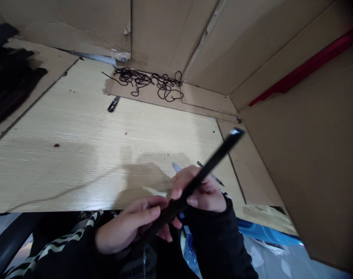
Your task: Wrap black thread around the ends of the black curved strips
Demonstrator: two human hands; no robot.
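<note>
A long, slim black stick-like piece (217,159) with a shiny flat tip slants up to the right above the table's front edge. My left hand (132,221) is closed around its lower part, thumb on top. Farther up, my right hand (204,190) grips the thicker, dark middle between thumb and fingers. What the piece is I cannot make out, as it is slightly blurred. Just beyond my right hand, pointed metal tips (175,166) stick out, the rest hidden. A thin dark pointed tool (217,180) lies partly covered on the table.
Tangled dark cord (141,77) lies on cardboard at the back. Small black thread snips (114,104) rest on the pale tabletop (86,116). Dark strips (13,85) are piled at the left. Cardboard walls (304,155) enclose the back and right; a red strip (304,68) hangs there.
</note>
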